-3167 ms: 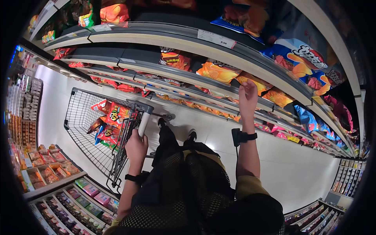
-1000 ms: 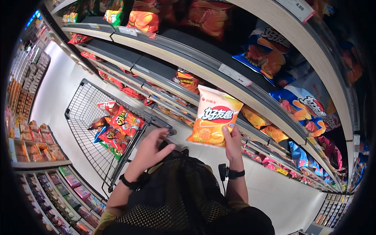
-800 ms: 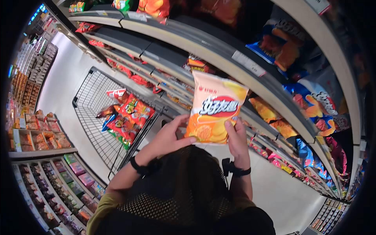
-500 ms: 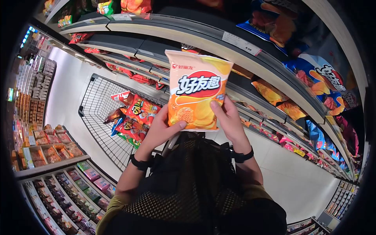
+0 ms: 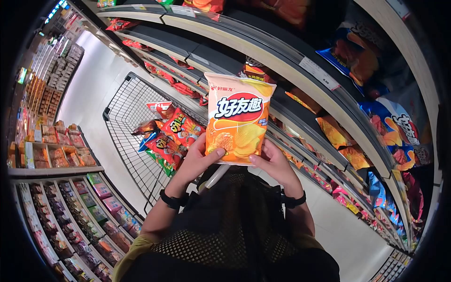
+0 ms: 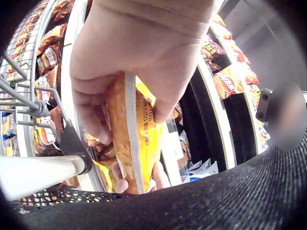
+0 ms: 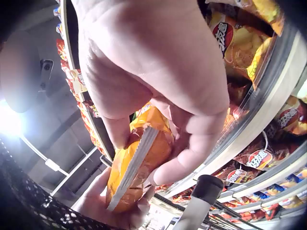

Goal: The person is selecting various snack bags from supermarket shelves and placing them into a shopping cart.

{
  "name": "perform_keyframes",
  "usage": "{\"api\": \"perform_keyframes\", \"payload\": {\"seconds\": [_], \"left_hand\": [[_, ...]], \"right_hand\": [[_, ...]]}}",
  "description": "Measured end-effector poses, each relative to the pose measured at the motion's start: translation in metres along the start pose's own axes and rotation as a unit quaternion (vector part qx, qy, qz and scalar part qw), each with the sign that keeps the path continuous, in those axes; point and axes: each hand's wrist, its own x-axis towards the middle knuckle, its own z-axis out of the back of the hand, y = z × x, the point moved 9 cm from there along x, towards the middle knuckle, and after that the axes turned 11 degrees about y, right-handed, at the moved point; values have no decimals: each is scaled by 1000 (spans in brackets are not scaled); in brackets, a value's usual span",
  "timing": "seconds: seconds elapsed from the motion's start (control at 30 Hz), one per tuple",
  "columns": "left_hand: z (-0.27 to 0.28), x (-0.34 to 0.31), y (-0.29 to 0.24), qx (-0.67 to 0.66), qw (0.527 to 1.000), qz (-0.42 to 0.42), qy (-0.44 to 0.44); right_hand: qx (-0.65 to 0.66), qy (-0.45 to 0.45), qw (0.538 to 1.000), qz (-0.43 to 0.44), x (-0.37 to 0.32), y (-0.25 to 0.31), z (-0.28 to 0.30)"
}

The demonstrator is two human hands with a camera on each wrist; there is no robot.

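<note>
An orange and pale pink chip bag [image 5: 239,120] is held upright, its printed front facing up to the head camera. The left hand [image 5: 195,162] grips its lower left edge, thumb on the front. At the lower right edge the right hand [image 5: 277,164] pinches it, thumb also on the front. In the left wrist view, the left hand [image 6: 139,52] curls round one side of the bag [image 6: 134,139]. The right wrist view has the right hand [image 7: 158,62] gripping the bag [image 7: 139,163] near its silvery end seam, fingers behind it.
A wire shopping cart [image 5: 134,120] stands front left, with several snack bags [image 5: 181,127] in it. Shelves of chip bags [image 5: 277,61] run along the front and right. Low racks of packaged goods [image 5: 89,216] are at the left.
The left hand has left the cart handle and the right hand the shelf area. The orange bag came into the right hand, then both hands took hold of it in front of the body.
</note>
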Motion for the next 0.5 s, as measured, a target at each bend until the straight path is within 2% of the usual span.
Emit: {"api": "perform_keyframes", "payload": {"seconds": [0.03,0.17,0.37,0.43,0.5], "left_hand": [[-2,1,1,3,1000,8,1],[6,6,11,24,999,25,6],[5,3,16,32,998,56,18],[3,-2,20,9,994,108,-6],[4,-3,25,2,993,120,-12]], "right_hand": [[12,-14,999,-34,-2,-6,3],[-28,-23,997,-65,-2,-5,2],[-5,-21,998,-53,-6,-3,-2],[-1,-21,998,-51,-6,-8,0],[3,-20,999,-49,-7,-8,3]]}}
